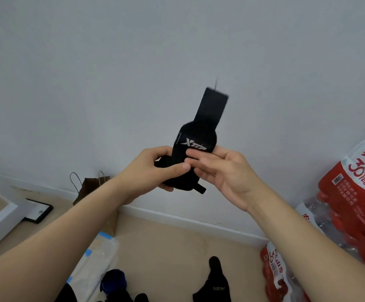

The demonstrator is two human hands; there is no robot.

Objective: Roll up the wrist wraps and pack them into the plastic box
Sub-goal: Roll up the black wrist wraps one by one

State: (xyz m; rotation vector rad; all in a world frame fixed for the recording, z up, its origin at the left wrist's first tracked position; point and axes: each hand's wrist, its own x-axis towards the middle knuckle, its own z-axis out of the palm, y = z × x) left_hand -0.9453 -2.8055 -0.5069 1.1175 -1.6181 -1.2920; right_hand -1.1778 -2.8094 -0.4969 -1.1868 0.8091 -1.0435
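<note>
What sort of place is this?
Probably a room in a home: plain white wall with baseboard, shrink-wrapped packs of bottled water stacked at the right, brown paper bag on the floor.

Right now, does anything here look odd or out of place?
Only the wrap, held by the left hand and right hand: its flat tail sticks up unrolled, with a loose thread at the tip. Nothing looks spilled or broken.
</note>
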